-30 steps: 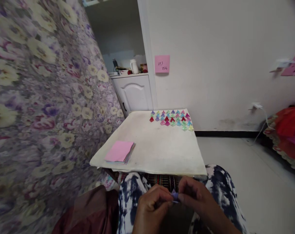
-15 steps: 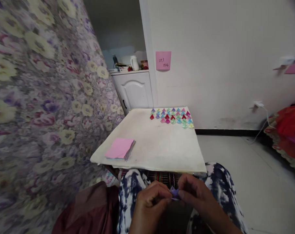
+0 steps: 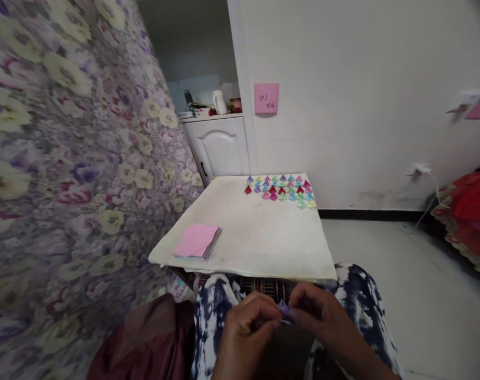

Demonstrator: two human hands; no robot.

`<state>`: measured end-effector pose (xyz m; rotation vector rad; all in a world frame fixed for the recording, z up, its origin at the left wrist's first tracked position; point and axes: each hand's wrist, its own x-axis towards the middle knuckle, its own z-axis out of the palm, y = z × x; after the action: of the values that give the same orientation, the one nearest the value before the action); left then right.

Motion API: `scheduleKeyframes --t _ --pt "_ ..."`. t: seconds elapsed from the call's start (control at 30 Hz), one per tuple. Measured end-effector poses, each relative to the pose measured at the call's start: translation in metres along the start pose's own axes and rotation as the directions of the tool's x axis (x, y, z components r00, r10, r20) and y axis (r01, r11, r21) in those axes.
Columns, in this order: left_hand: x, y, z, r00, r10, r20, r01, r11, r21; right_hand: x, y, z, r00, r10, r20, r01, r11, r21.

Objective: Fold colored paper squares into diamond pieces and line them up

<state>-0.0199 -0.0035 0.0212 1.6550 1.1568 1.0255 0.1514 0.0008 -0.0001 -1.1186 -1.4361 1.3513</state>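
Note:
A small piece of folded purple paper (image 3: pixel 284 311) is pinched between my two hands, low in the view above my lap. My left hand (image 3: pixel 252 327) grips its left side between thumb and forefinger. On the right side, the thumb and fingers of my right hand (image 3: pixel 317 314) press on it. A pointed tip of the paper sticks up between them; my fingertips hide much of the rest. Beyond my hands, a stack of square paper with a pink sheet on top (image 3: pixel 197 240) lies on the table. Several small folded paper pieces (image 3: pixel 281 189) in many colours sit in rows at its far right.
The table (image 3: pixel 259 237) has a cream cover, and its near edge is just past my knees. A flowered curtain or wall covering (image 3: pixel 85 174) rises at the left. Dark red cloth (image 3: pixel 148 338) lies beside my left leg. A pink note (image 3: pixel 266 98) hangs on the wall.
Both hands keep their pinch on the purple paper, with slight shifts of the fingers. The whole view has moved very slightly; things on the table stay in place.

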Motion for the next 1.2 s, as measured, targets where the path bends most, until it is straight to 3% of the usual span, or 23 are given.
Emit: scheduleKeyframes --t 0.4,0.63,0.77,0.87,0.97,1.07,1.2 --pt "-0.001 -0.007 -0.002 1.0 0.001 0.024 -0.002 1.0 0.025 -0.004 -0.006 -0.001 1.0 0.025 0.018 -0.028 0.983 0.18" --pt "-0.004 -0.011 -0.006 1.0 0.021 0.019 -0.021 1.0 -0.004 -0.007 -0.003 -0.001 1.0 -0.027 -0.001 0.027 0.987 0.16" --pt "-0.004 -0.01 -0.008 0.999 0.042 -0.009 -0.042 0.999 0.01 -0.009 -0.004 -0.001 0.987 -0.154 -0.051 0.156 0.987 0.038" --pt "-0.004 -0.011 -0.009 0.997 0.069 -0.026 -0.068 0.997 0.042 -0.01 -0.007 -0.003 0.945 -0.319 -0.071 0.308 0.942 -0.131" --pt "-0.005 -0.012 -0.01 0.996 0.09 -0.026 -0.087 0.992 0.088 -0.011 -0.009 -0.005 0.91 -0.41 -0.061 0.383 0.889 -0.25" --pt "-0.005 -0.013 -0.008 0.988 0.151 -0.011 -0.147 0.974 0.17 -0.01 -0.009 -0.004 0.917 -0.395 -0.058 0.36 0.88 -0.308" --pt "-0.007 -0.014 -0.005 0.959 0.277 0.057 -0.281 0.913 0.297 -0.005 -0.012 -0.003 0.972 -0.22 -0.085 0.18 0.924 -0.338"
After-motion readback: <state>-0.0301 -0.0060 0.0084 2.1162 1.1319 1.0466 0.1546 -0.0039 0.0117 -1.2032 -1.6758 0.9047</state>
